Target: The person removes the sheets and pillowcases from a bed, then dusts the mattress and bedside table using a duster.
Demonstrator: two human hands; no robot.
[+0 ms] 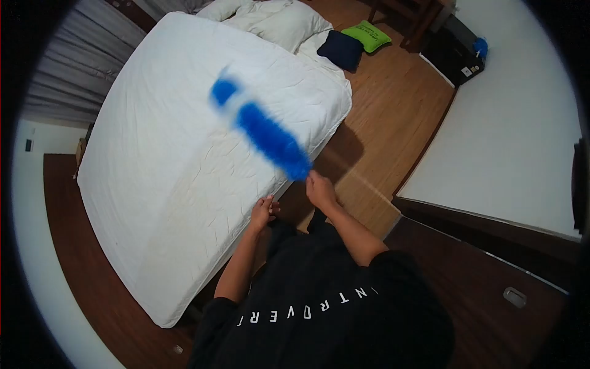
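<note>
My right hand (321, 192) is closed around the near end of a fluffy duster (270, 138). The duster is bright blue with a white band toward its far end, and motion blurs it. It reaches out over the white-covered mattress (166, 154); whether it touches the cover, I cannot tell. Close to the mattress's near edge, my left hand (264, 212) holds nothing visible, its fingers loosely bent and apart.
A rumpled white duvet (289, 24) lies at the mattress's far end. Beyond it, a dark cushion (341, 50) and a green cushion (367, 37) rest by the wooden floor (405, 104). A black box (452, 52) stands near the white wall at right. Grey curtains (86, 61) hang at left.
</note>
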